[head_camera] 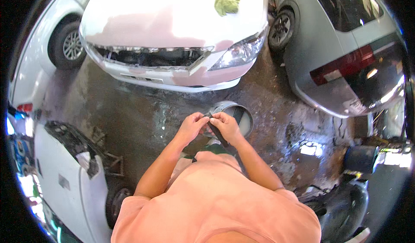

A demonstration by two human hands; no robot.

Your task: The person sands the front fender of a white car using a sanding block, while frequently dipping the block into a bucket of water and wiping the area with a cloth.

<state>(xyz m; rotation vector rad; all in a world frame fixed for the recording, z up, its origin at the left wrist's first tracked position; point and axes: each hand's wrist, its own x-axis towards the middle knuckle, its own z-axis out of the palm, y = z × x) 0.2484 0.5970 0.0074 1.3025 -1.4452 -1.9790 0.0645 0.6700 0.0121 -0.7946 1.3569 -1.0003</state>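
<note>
My left hand and my right hand meet in front of my body, thumbs and fingertips pinching a dark strip, possibly sandpaper. Its lower end hangs below my right palm. Just beyond the hands stands a grey bucket on the wet floor, partly covered by my right hand. Cloudy liquid shows inside it. Ahead is the front of a white car, with pinkish patches on its hood and bumper. A green cloth lies crumpled on that hood.
A white vehicle stands at the left and a grey vehicle at the right. A white car body part is at the lower left, beside a wheel. Dark glossy parts lie at the lower right. The concrete floor is wet.
</note>
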